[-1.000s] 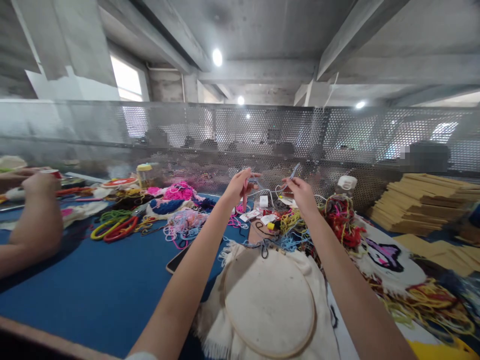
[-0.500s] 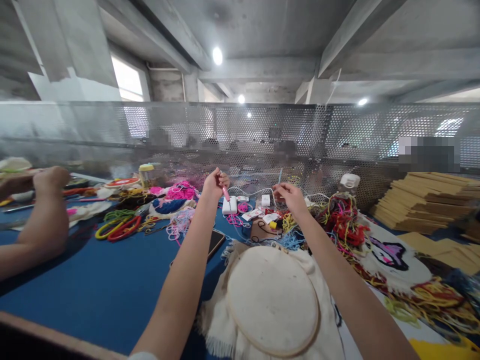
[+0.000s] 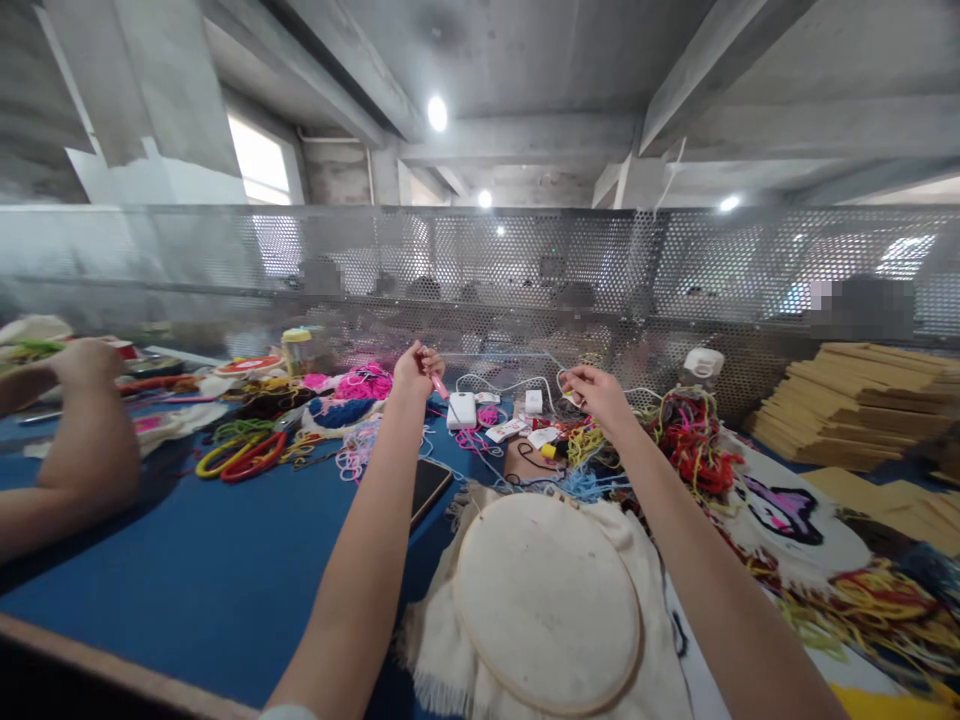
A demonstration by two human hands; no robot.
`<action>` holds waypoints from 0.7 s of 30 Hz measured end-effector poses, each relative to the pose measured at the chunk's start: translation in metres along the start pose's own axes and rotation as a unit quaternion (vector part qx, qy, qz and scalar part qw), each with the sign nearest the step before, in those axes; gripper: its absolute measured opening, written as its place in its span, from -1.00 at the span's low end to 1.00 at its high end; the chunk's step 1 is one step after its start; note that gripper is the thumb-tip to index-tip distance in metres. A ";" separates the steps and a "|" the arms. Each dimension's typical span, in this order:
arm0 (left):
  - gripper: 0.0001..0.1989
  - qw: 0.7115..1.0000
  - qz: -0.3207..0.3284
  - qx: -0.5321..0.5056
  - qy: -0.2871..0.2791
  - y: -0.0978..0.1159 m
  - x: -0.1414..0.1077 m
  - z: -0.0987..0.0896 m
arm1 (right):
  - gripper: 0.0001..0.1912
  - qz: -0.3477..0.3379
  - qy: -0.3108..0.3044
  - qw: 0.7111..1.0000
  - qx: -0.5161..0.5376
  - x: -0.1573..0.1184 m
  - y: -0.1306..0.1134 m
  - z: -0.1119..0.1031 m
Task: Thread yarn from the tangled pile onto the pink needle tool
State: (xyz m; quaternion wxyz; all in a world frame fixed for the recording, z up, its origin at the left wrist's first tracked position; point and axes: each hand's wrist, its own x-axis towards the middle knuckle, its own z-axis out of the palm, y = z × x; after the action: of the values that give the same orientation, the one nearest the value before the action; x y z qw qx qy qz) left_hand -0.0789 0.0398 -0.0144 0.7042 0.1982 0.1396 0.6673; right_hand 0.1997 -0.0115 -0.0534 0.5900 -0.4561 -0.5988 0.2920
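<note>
My left hand (image 3: pixel 418 375) is closed around a pink-handled punch needle (image 3: pixel 439 384), whose thin tip points down and to the right. From that hand a thin pale strand of yarn (image 3: pixel 499 354) stretches across to the right. My right hand (image 3: pixel 595 392) pinches near the strand's far end, with thumb and fingers together. A small yellowish bit shows at those fingertips, too small to name. Below and between my forearms lies a round embroidery hoop (image 3: pixel 547 600) with plain cream cloth stretched in it. Its fringed cloth edge (image 3: pixel 439 650) spreads over the table.
Yarn heaps (image 3: pixel 694 445) lie to the right, beside a cloth with a purple and black design (image 3: pixel 784 505). A dark phone (image 3: pixel 429 490) and a white box (image 3: pixel 461 411) lie ahead. Scissors (image 3: pixel 251 458) rest left, near another person's arm (image 3: pixel 97 430). Brown envelopes (image 3: pixel 847 405) are stacked right.
My left hand has shifted slightly left and down. My right hand has moved a little right, and the strand's upright end has dropped towards its fingers. The strand now looks pulled straight.
</note>
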 end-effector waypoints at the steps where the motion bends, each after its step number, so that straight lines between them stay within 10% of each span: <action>1: -0.60 1.000 0.007 -0.005 0.003 0.002 0.000 -0.001 | -0.69 0.000 -0.006 1.000 -0.016 0.000 -0.002 -0.003; 12: -0.70 0.997 0.052 -0.036 0.052 0.008 0.006 -0.010 | -0.78 0.046 -0.116 0.986 -0.107 -0.010 -0.030 -0.029; 21: -0.68 0.985 0.149 -0.054 0.070 0.020 0.011 -0.016 | -0.77 0.135 -0.429 0.887 -0.108 -0.039 -0.062 -0.004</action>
State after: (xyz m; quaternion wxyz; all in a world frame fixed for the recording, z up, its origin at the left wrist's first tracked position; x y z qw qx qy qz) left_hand -0.1031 0.0533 -0.0184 0.5954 0.1310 0.1212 0.7834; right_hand 0.1867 -0.0723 -0.0148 0.1776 -0.4235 -0.7542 0.4693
